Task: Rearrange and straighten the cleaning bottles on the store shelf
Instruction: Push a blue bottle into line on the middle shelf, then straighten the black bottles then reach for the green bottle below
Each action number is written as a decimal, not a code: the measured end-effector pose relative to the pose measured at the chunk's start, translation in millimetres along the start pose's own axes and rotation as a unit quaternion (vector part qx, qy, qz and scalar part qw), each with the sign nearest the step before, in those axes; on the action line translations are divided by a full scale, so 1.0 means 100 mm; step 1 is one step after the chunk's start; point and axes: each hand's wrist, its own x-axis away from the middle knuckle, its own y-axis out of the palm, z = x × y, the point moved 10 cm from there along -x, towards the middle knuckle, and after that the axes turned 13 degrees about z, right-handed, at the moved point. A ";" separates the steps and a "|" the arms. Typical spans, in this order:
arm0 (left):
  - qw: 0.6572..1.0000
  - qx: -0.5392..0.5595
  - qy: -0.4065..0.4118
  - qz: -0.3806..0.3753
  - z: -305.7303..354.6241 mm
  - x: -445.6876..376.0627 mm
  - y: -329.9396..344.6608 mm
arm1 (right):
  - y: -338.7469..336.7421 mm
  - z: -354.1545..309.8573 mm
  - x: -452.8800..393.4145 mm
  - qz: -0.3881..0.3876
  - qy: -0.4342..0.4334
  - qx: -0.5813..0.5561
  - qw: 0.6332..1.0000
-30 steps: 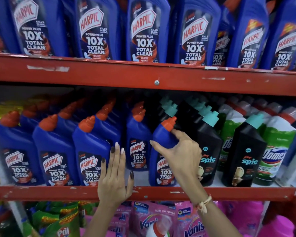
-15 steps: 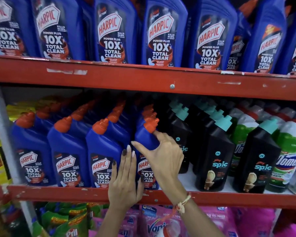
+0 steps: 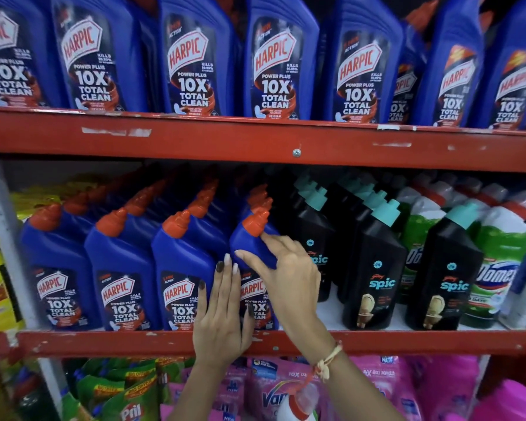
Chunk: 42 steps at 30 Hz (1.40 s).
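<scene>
Hands cover Harpic bottle label; rear rows dark, indistinct

A retail shop aisle stocked with household cleaning goods. Red metal shelf rails with chipped paint cross the frame. Along the top, identical blue Harpic bottles stand in a row, labels forward. On the middle shelf, smaller Harpic bottles sit in files running front to back, beside black Spic bottles and green Domex bottles. At the bottom, Pril pouches and pink Vanish packs fill a lower tier.
</scene>
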 end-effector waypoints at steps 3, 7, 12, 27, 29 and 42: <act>1.000 -0.006 0.005 -0.003 0.04 -0.01 -0.01 | -0.24 0.15 -0.08 0.025 0.011 -0.030 0.999; 1.000 0.006 0.011 0.009 0.21 -0.12 -0.02 | -0.67 0.48 -0.21 0.104 0.025 -0.027 0.994; 1.000 0.000 0.023 0.016 0.45 -0.22 0.10 | -1.19 0.86 -0.34 0.210 0.009 -0.021 0.977; 1.000 0.002 0.023 0.019 0.43 -0.14 0.17 | -1.64 2.37 -0.22 0.187 0.205 0.091 0.956; 1.000 0.006 0.022 0.020 0.44 -0.15 0.17 | -1.63 2.48 -0.15 0.173 0.231 0.098 0.952; 1.000 0.004 0.018 0.020 0.45 -0.14 0.17 | -1.84 2.38 -0.13 0.228 0.252 0.114 0.933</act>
